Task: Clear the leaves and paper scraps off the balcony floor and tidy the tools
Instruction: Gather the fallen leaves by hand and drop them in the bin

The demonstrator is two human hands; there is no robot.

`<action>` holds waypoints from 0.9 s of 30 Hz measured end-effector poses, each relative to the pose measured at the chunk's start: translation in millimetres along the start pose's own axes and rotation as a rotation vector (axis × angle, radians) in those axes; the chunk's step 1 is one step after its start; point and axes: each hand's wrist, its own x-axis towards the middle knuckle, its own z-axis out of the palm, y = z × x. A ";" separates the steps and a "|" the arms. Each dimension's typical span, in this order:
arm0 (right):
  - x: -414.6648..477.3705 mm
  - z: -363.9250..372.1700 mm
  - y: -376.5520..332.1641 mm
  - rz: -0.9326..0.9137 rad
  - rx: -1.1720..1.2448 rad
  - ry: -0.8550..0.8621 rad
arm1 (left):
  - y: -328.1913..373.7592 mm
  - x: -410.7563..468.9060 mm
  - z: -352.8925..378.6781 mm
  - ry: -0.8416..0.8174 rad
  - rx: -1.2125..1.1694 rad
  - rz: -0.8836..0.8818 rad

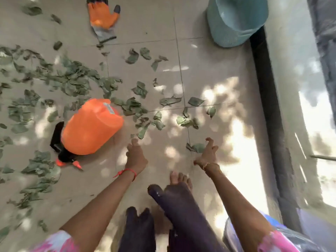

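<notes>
Several dry green leaves (69,82) lie scattered over the tiled balcony floor (209,73), densest at the left. An orange spray bottle (89,128) with a black pump head lies on its side among them. An orange and grey work glove (102,17) lies flat at the top. My left hand (135,154) reaches down just right of the bottle, fingers loosely bent, holding nothing. My right hand (208,153) reaches toward a single leaf (197,147), fingers spread and curled, empty. The view is blurred by motion.
A teal bucket (234,22) stands at the top right by a dark floor rail (267,106) and a bright glass pane. My bare foot (180,179) and dark trouser legs are at the bottom. A plastic-lined bin (294,235) shows at the bottom right corner.
</notes>
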 end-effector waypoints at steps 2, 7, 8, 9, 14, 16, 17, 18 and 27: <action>33.3 24.8 3.6 0.039 0.057 0.088 | -15.4 37.8 14.7 0.118 -0.166 -0.051; 76.8 61.3 -30.9 -0.088 0.063 0.280 | -11.3 93.2 26.5 0.302 -0.175 -0.065; 82.3 62.9 -42.8 -0.187 0.141 0.261 | -6.2 100.2 26.2 0.303 -0.201 -0.021; 87.8 62.0 -54.8 -0.287 0.195 0.236 | 0.1 106.0 25.0 0.300 -0.238 0.034; 118.7 20.7 -72.8 -0.732 0.203 0.514 | 27.9 143.6 13.6 0.261 -0.429 0.359; 139.1 4.4 -60.8 -0.685 0.058 0.667 | 34.5 152.9 10.4 0.293 -0.409 0.430; 149.4 1.5 -54.7 -0.619 0.008 0.674 | 37.5 154.8 8.7 0.317 -0.389 0.465; 156.0 2.4 -50.9 -0.539 -0.025 0.644 | 39.7 156.1 7.8 0.344 -0.365 0.507; 130.3 68.6 -92.1 -0.769 0.130 0.164 | 24.6 143.3 21.7 0.613 -0.081 0.577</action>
